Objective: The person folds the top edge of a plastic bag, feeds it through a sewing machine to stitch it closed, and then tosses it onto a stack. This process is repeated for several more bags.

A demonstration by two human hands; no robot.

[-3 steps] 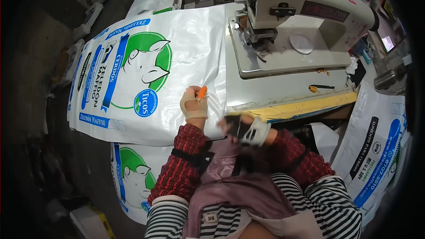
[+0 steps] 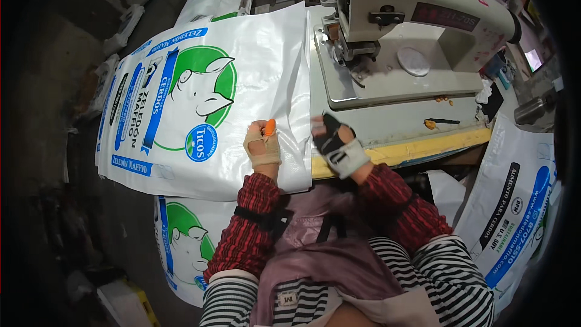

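A large white sack (image 2: pixel 266 54), printed with a green circle and a pig's head, lies flat on the table to the left of a sewing machine (image 2: pixel 417 15). On its lower right part rests my left hand (image 2: pixel 263 148), in a beige fingerless glove with an orange cover on one digit. Its fingers are curled in, and whatever they pinch is hidden. My right hand (image 2: pixel 340 145), in a black and white fingerless glove, is just right of the sack's edge, over the table's front. Its fingers are apart, with nothing visible in them.
More printed sacks hang below the table, one at left (image 2: pixel 184 236) and one at right (image 2: pixel 508 206). Yellow padding (image 2: pixel 417 151) runs along the table's front edge. A dark slim tool (image 2: pixel 445 122) lies before the machine. Folded white sacks (image 2: pixel 212 0) are stacked behind.
My right hand has moved up and away from me, from below the sack's edge to beside it. My left hand has shifted slightly left over the sack.
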